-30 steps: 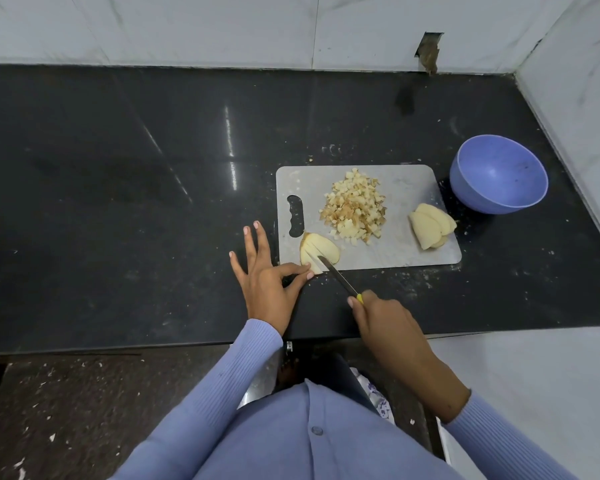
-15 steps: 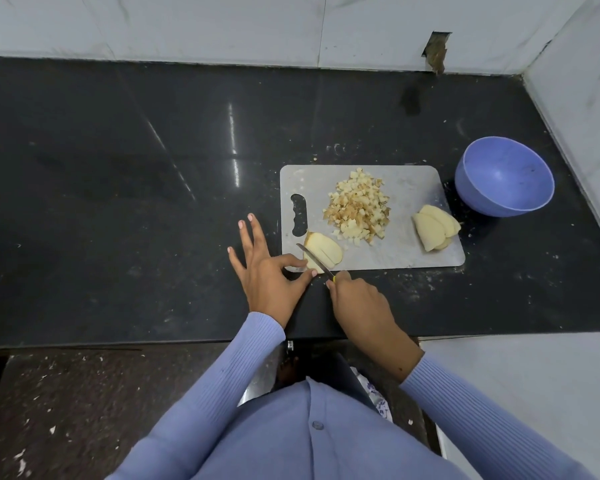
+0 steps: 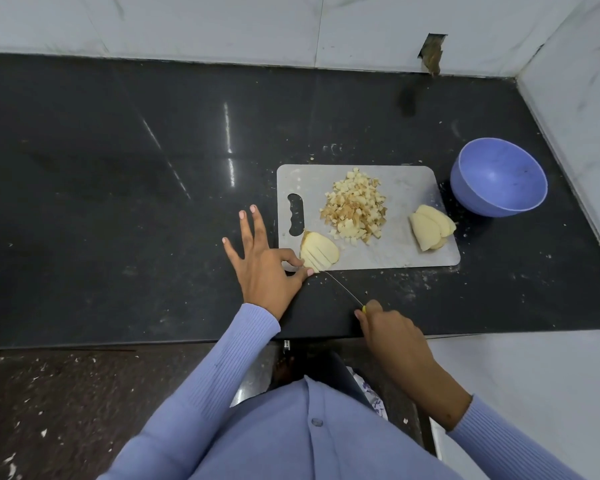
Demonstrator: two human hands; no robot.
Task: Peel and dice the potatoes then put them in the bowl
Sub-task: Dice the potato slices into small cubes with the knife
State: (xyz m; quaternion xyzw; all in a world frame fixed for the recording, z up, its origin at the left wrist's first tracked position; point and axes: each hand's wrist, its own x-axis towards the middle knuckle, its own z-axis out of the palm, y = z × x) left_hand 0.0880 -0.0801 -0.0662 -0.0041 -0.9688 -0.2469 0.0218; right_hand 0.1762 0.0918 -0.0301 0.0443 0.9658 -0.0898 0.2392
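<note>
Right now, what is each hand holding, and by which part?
The right hand grips the knife by its yellow handle. The left hand pinches the near end of the sliced potato piece with thumb and forefinger.

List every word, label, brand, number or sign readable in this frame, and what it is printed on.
None can be read.
Cutting board: no print or logo visible.
Bowl: plain, only dark specks inside.
Knife: too thin to show any mark; the right hand covers its handle.
Patterned cloth below the counter edge: blue marks, too small to tell whether they are letters.
</note>
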